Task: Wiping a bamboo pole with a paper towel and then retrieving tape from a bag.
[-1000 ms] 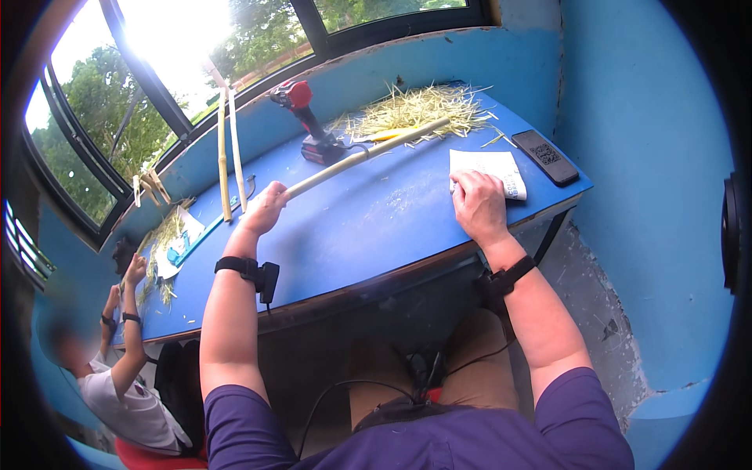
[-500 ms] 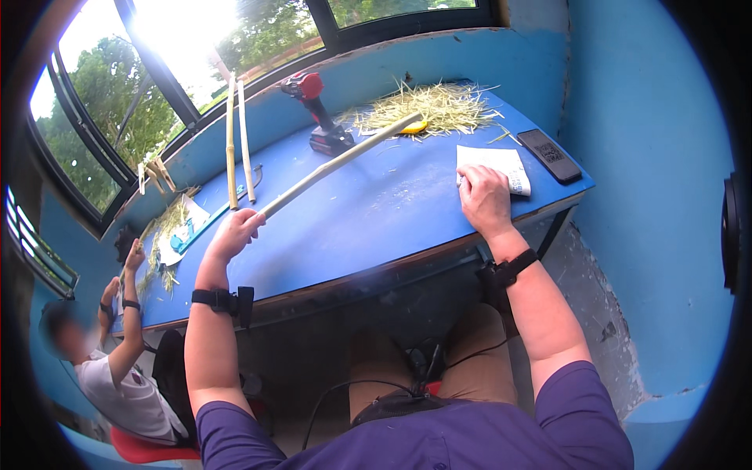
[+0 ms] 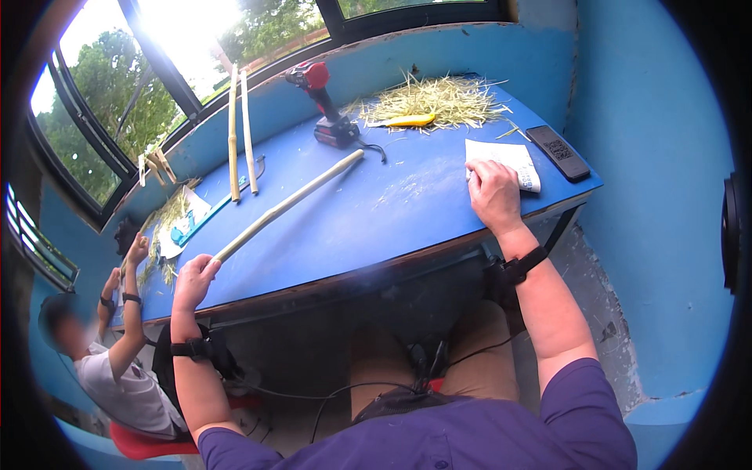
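Now, the left hand [image 3: 196,282] grips the near end of a long, pale tan wooden stick [image 3: 294,203], which slants over the blue flat-topped table [image 3: 376,243]. The right hand [image 3: 496,189] sits with bent fingers on a white paper sheet [image 3: 511,158]; I can't tell if it pinches anything. A red-and-black drill [image 3: 323,103] stands near the stick's far end, with 1 yellow-handled tool [image 3: 413,121] to the drill's right.

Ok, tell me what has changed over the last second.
Your left hand has drawn the pale stick toward you and leftward, so its far end no longer overlaps the straw pile or yellow tool in view. The stick remains held. Your right hand stays at the white paper; drill and phone haven't moved.
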A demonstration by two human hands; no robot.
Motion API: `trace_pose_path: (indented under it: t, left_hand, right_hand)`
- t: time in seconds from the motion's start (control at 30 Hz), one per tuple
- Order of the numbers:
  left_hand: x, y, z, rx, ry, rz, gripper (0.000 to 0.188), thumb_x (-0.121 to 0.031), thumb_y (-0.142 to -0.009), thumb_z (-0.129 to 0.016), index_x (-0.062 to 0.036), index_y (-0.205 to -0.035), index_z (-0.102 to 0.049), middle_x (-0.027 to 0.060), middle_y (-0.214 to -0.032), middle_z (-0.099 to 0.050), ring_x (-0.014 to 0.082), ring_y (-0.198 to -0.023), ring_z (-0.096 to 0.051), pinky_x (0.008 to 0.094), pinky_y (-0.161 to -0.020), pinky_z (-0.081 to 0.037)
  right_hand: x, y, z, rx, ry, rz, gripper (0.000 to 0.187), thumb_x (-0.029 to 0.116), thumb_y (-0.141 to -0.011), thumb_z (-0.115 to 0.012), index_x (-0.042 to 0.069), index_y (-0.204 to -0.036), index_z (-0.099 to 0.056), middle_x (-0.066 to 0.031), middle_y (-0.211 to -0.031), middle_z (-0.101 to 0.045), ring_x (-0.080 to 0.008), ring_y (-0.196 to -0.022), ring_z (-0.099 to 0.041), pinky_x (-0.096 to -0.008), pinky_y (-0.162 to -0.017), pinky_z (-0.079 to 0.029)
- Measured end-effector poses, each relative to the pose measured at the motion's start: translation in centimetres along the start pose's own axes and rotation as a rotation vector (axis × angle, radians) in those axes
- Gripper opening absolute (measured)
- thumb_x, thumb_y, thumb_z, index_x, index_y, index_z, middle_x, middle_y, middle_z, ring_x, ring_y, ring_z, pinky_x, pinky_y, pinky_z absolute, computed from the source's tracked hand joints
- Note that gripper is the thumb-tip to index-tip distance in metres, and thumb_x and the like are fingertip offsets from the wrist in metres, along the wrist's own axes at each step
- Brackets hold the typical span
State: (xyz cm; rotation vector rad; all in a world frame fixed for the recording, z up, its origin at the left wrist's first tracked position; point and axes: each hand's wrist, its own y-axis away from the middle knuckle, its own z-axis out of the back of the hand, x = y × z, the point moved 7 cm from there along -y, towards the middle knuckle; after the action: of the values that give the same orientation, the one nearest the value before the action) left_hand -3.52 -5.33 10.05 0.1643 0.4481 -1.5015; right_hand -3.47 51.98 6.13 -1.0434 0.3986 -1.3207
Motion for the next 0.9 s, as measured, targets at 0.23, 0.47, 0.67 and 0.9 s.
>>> trace_pose_path:
  t: [0.23,0.47,0.67,0.9]
  left_hand:
    - [-4.9,-4.8,-2.2,-0.055,-0.167,-0.060,0.035,-0.038,-0.088,-0.063,-0.0047,-0.093,-0.070,0.0124,-0.078,-0.068,0.0286,-0.078,-0.066,0.0390,-0.072,-0.049]
    - [-10.5,-4.6,-2.0,-0.070,-0.186,-0.083,0.035,-0.041,-0.088,-0.063,-0.0072,-0.097,-0.070,0.0147,-0.088,-0.069,0.0329,-0.089,-0.065,0.0426,-0.078,-0.048]
    - [-6.3,-1.9,-2.1,-0.090,-0.123,-0.051,0.031,-0.036,-0.088,-0.065,-0.0069,-0.097,-0.069,0.0135,-0.082,-0.067,0.0320,-0.082,-0.064,0.0414,-0.074,-0.048]
    - [-5.5,-0.2,-6.1,-0.258,-0.078,-0.220,0.024,-0.027,-0.086,-0.068,-0.0052,-0.097,-0.068,0.0114,-0.082,-0.066,0.0272,-0.075,-0.063,0.0385,-0.071,-0.048]
  right_hand:
    - [-0.2,0.0,0.2,0.003,0.009,-0.021,0.012,0.014,-0.087,-0.060,0.007,-0.092,-0.068,-0.0095,-0.090,-0.069,-0.0271,-0.090,-0.064,-0.0410,-0.086,-0.045]
    - [-0.4,0.2,0.2,0.004,0.024,-0.026,0.011,0.013,-0.087,-0.060,0.007,-0.091,-0.068,-0.0089,-0.090,-0.069,-0.0266,-0.090,-0.064,-0.0411,-0.085,-0.045]
    - [0.1,-0.1,0.3,-0.018,0.006,-0.002,0.012,0.013,-0.086,-0.059,0.008,-0.092,-0.068,-0.0085,-0.091,-0.069,-0.0260,-0.091,-0.064,-0.0409,-0.087,-0.044]
    - [0.0,0.1,-0.2,0.026,0.032,-0.008,0.014,0.015,-0.087,-0.059,0.008,-0.094,-0.068,-0.0089,-0.093,-0.069,-0.0263,-0.093,-0.064,-0.0410,-0.088,-0.043]
